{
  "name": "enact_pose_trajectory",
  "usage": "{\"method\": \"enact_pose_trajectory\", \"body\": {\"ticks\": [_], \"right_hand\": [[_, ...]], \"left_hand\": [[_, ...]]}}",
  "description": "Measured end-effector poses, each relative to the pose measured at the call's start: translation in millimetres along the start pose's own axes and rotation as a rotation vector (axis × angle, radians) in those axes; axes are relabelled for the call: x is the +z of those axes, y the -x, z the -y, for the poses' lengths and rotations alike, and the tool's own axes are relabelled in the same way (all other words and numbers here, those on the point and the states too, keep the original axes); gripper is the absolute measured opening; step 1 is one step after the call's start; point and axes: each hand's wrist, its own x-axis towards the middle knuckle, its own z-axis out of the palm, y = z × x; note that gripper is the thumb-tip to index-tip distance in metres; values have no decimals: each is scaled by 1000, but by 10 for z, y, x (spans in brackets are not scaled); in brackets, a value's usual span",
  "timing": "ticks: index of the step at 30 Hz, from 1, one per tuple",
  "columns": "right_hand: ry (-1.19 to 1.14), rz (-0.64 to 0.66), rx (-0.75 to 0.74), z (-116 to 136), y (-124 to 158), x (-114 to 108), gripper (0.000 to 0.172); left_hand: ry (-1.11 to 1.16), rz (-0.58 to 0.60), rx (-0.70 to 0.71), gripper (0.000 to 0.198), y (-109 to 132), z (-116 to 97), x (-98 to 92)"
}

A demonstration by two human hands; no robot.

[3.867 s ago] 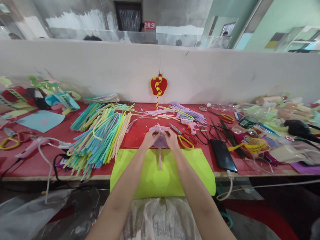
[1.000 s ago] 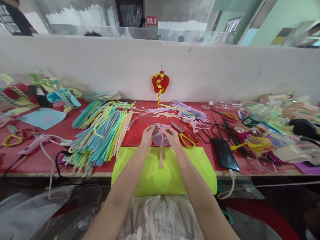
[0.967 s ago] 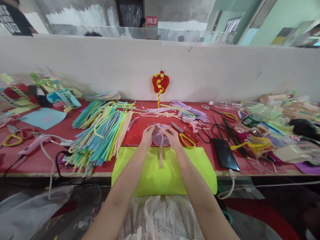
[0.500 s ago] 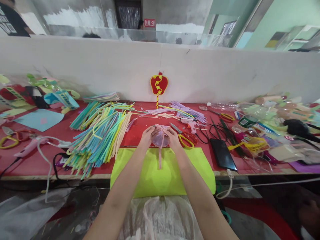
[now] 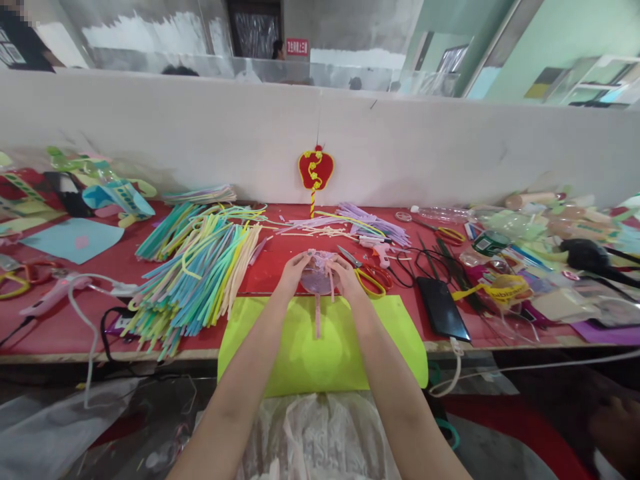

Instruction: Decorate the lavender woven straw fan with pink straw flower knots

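Note:
Both my hands meet at the middle of the red table (image 5: 75,327), over the far edge of a lime-green foam sheet (image 5: 320,347). Between them is a small round purple craft piece (image 5: 316,280) with a pink stick hanging down from it. My left hand (image 5: 292,273) grips its left side with curled fingers. My right hand (image 5: 345,275) pinches its right side and a thin pink strand on top. A red and yellow finished ornament (image 5: 316,171) hangs on the white partition straight ahead.
A big heap of pastel foam strips (image 5: 200,267) lies left of my hands. Yellow-handled scissors (image 5: 365,277) and a black phone (image 5: 442,308) lie to the right. A pink glue gun (image 5: 50,297) with cable sits far left. Craft clutter fills the right end.
My hands have stayed on the purple piece, turning it slightly. The pink strand across its top has shifted a little. The view has drifted a bit.

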Motion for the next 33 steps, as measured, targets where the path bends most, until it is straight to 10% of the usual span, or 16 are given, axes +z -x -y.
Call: {"method": "enact_pose_trajectory", "body": {"ticks": [18,33], "right_hand": [[-85,-89,-41,-11,-40,-37,19],[57,82,22,17,2,-44,14]], "left_hand": [[-139,102,42,24,-15,14,0],[-277,292,0,25,91,-99,-21]]}}
